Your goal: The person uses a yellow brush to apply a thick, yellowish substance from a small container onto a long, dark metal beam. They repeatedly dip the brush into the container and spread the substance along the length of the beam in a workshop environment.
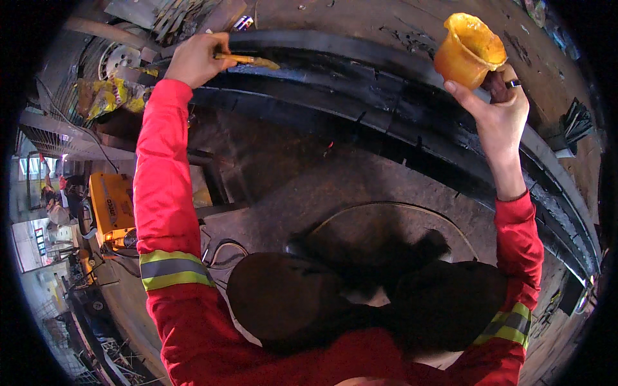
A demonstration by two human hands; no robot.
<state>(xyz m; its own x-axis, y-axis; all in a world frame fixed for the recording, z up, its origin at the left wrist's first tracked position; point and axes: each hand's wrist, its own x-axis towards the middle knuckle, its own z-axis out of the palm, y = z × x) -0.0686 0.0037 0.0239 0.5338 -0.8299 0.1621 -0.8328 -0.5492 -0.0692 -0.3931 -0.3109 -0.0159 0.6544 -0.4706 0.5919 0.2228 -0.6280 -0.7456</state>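
Note:
My left hand, at the upper left, is closed around a small brush whose handle and tip look yellow-orange. The brush points right, its tip over the long, curved dark metal beam; whether it touches cannot be told. A bluish-grey streak shows on the metal near the tip. At the upper right, my right hand grips an orange-yellow cup with a flared, uneven rim. The cup tilts so its coated inside shows, and some of my fingers are hidden behind it.
A yellow machine box stands to the left, with cables near it. A crumpled yellow bag and a pale round wheel lie beyond my left arm. Dark rods stand in a container at far right. A hose curves across the floor.

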